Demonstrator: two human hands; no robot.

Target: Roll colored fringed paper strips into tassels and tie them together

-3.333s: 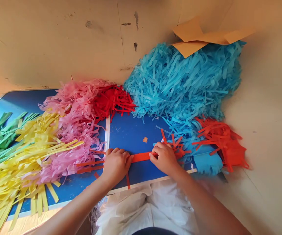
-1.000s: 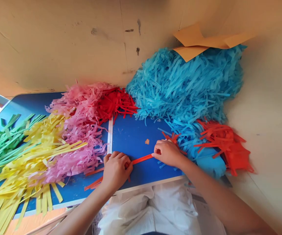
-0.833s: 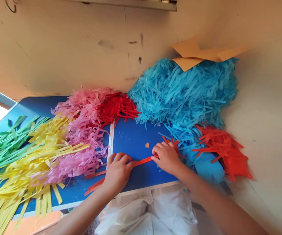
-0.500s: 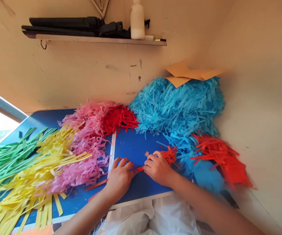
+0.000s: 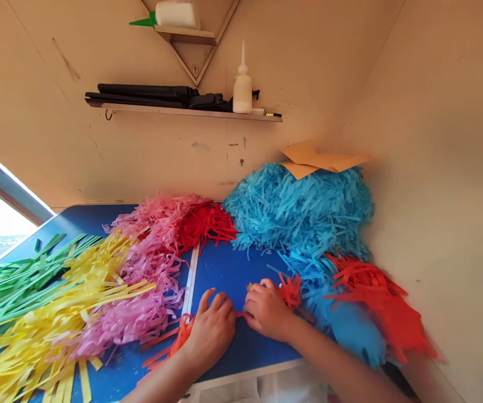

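My left hand (image 5: 211, 330) and my right hand (image 5: 266, 309) rest close together on the blue table (image 5: 224, 274), near its front edge. Both pinch a folded red-orange fringed paper strip (image 5: 182, 330). Its fringe bunches up left of my left hand, and another tuft shows right of my right hand. Only a short bit of the strip shows between the two hands.
Piles of cut paper fringe crowd the table: green (image 5: 10, 280), yellow (image 5: 48, 319), pink (image 5: 149, 263), red (image 5: 203, 224), a tall blue heap (image 5: 304, 207) and orange (image 5: 375, 302). Brown card (image 5: 320, 159) tops the blue heap. A wall shelf (image 5: 182, 109) holds a glue bottle (image 5: 242, 89).
My hands have come together along the red-orange strip, so the stretch between them is much shorter. The view has tilted up, and the shelf has come into sight.
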